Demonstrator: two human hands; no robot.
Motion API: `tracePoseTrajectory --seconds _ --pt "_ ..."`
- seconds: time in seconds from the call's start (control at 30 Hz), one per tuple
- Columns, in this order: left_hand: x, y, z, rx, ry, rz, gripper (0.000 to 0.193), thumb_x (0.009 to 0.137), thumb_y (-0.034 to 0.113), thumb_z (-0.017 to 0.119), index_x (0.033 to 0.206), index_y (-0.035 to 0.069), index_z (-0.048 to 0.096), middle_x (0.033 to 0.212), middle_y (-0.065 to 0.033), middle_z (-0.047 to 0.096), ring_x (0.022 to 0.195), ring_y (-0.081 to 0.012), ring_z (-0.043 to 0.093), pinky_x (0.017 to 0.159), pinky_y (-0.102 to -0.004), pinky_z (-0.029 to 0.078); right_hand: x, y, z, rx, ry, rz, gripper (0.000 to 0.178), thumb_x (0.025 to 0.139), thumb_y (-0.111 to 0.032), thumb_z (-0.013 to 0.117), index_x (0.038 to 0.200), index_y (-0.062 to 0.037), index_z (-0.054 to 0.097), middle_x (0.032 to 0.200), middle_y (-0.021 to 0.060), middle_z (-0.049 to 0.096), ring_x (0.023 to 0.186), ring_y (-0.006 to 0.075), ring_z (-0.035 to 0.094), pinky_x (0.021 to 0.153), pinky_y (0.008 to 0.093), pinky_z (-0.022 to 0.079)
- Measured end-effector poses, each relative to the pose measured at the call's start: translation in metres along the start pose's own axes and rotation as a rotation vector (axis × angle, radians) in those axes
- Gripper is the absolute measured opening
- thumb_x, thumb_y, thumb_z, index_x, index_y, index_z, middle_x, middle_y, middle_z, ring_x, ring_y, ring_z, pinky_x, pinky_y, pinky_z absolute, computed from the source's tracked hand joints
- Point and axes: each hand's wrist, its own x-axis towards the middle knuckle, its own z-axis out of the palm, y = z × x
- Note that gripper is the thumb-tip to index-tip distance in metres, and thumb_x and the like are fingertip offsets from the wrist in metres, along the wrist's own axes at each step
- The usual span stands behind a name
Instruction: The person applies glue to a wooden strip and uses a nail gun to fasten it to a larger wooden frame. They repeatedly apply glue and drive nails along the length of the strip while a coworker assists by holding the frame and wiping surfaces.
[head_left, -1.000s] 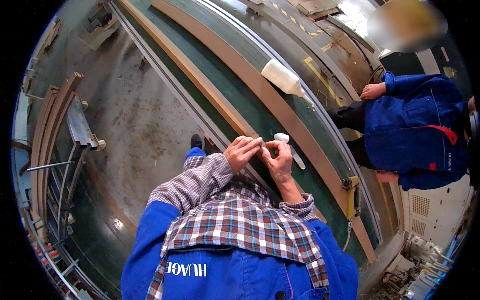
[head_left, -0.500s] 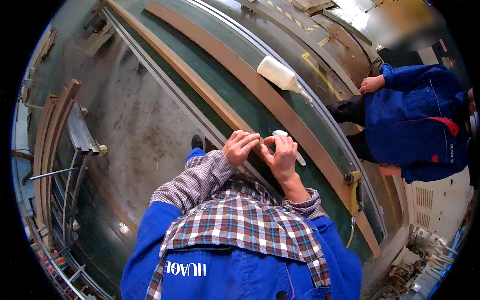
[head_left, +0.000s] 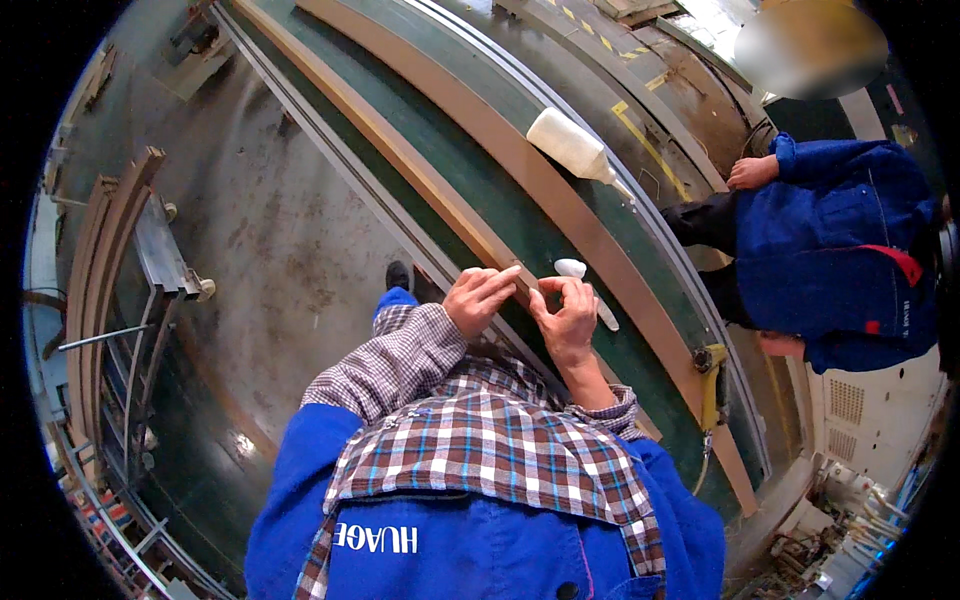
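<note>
A long narrow wooden strip [head_left: 400, 176] runs diagonally over the green table top [head_left: 590, 255], its near stretch between my hands. My left hand [head_left: 481, 300] has its fingers together against the strip's left edge, seemingly gripping it. On the right edge, my right hand [head_left: 568, 318] pinches the strip between thumb and fingertips. Whether a small piece is also in that pinch is hidden. Just beyond the right hand lies a white rounded object [head_left: 570, 268]. A pale flat stick end [head_left: 608, 316] shows beside that hand. A wide curved brown board [head_left: 560, 210] lies farther right.
A white squeeze bottle [head_left: 568, 143] rests on its side across the board. Nearer lies a yellow air tool [head_left: 710, 385] with a hose. A co-worker in a blue jacket [head_left: 835, 250] stands at the right. Curved brown boards [head_left: 105, 300] lean on a metal rack at the left.
My view has shifted slightly, so the bottle and the white object sit a little farther right. Both hands stay at the strip; the fingers have moved only slightly.
</note>
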Motion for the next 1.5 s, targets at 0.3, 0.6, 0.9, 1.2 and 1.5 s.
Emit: tracePoseTrajectory --seconds 0.3,0.6,0.9,1.2,1.5 --pt "0.004 0.003 0.002 0.022 -0.067 0.020 0.031 0.073 0.007 0.058 0.102 -0.001 0.062 0.123 -0.0115 0.055 0.105 -0.0229 0.056 0.088 -0.0357 0.043 -0.004 -0.002 0.004 -0.028 0.038 -0.009 0.019 0.069 -0.020 0.072 0.082 -0.0117 0.062 0.086 0.0010 0.060 0.083 0.0213 0.054 0.073 0.0352 0.040" --pt "0.004 0.004 0.001 0.009 -0.100 0.006 0.032 0.075 0.006 0.059 0.106 -0.002 0.062 0.123 -0.0136 0.054 0.110 -0.0248 0.053 0.094 -0.0365 0.041 -0.005 0.000 0.005 -0.018 0.064 -0.044 0.018 0.069 -0.020 0.072 0.082 -0.0117 0.062 0.086 0.0018 0.059 0.084 0.0215 0.053 0.074 0.0348 0.040" --pt "0.008 0.005 0.000 0.016 -0.065 0.023 0.030 0.072 0.007 0.058 0.099 -0.002 0.062 0.120 -0.0133 0.057 0.108 -0.0243 0.055 0.089 -0.0378 0.044 -0.003 0.003 0.003 -0.007 0.022 -0.030 0.020 0.069 -0.019 0.072 0.084 -0.0109 0.062 0.089 0.0021 0.059 0.085 0.0218 0.053 0.075 0.0356 0.040" --pt "0.009 0.004 0.000 0.077 -0.116 0.062 0.038 0.071 0.007 0.058 0.107 -0.005 0.061 0.123 -0.0144 0.054 0.110 -0.0253 0.053 0.095 -0.0371 0.041 -0.009 -0.001 0.007 -0.012 0.027 0.019 0.034 0.066 -0.019 0.074 0.094 -0.0112 0.058 0.097 0.0037 0.057 0.091 0.0235 0.053 0.077 0.0362 0.040" --pt "0.014 0.001 -0.004 0.074 -0.136 0.063 0.034 0.073 0.005 0.058 0.106 -0.002 0.063 0.121 -0.0114 0.056 0.108 -0.0235 0.055 0.098 -0.0387 0.041 -0.012 -0.005 -0.002 0.132 0.021 0.031 0.040 0.064 -0.018 0.076 0.099 -0.0104 0.058 0.104 0.0063 0.053 0.093 0.0221 0.054 0.078 0.0356 0.039"
